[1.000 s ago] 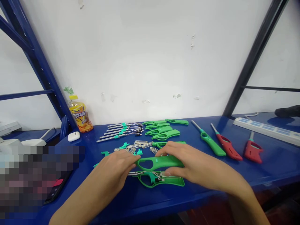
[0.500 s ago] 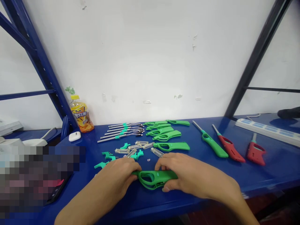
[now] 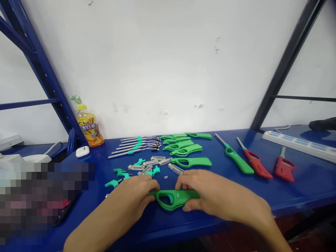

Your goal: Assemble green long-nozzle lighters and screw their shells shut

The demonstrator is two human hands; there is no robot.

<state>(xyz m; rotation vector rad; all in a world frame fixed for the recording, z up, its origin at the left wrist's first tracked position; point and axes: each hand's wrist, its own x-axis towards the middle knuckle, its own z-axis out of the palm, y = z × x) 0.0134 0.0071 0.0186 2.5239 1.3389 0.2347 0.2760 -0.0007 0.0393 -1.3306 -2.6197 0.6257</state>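
A green lighter casing (image 3: 178, 198) lies sideways between my hands near the table's front. My left hand (image 3: 140, 192) pinches its narrow nose end. My right hand (image 3: 202, 192) grips the handle, thumb along the near edge and fingers on the far edge. Inside the casing's loop shows a teal trigger (image 3: 171, 198). Just beyond my hands lie loose teal triggers (image 3: 119, 172) and several clear fuel tanks (image 3: 175, 169). Farther back, metal lighter tubes with wires (image 3: 126, 152) rest in a row, beside several green casing halves (image 3: 193, 161).
On the right lie a green long-nosed lighter (image 3: 239, 160) and two red lighters (image 3: 258, 165), with a white power strip (image 3: 301, 143) behind. At the left stand a drink bottle (image 3: 90, 129) and a white earphone case (image 3: 82, 151). Blue uprights (image 3: 49, 75) flank the table (image 3: 157, 231).
The green casing has turned slightly in my hands, and the gap along its near edge has narrowed. Both hands keep their hold in nearly the same place.
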